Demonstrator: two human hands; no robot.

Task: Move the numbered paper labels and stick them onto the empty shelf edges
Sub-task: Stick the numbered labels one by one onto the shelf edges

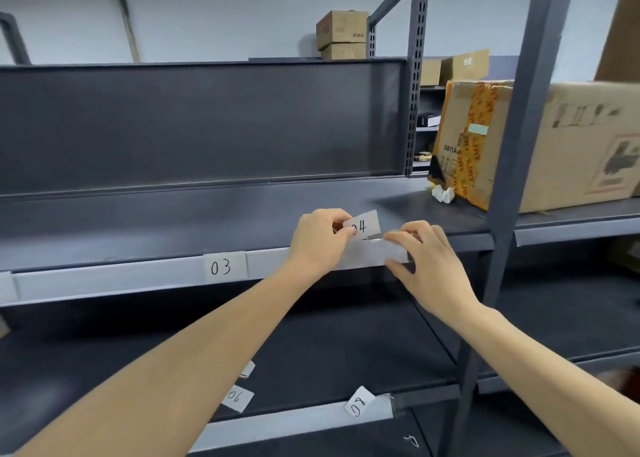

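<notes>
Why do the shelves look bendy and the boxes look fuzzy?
Head view: the wide lens bows the shelf edge and tilts the post; the big box at the frame's right edge looks soft; the 04 label between both hands stays readable.

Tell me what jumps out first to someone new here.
Both hands at centre: the left hand pinches the 04 label above the white shelf-edge strip, the right hand steadying that strip. The 03 label already sits on it to the left. A big taped cardboard box fills the shelf at right.
</notes>
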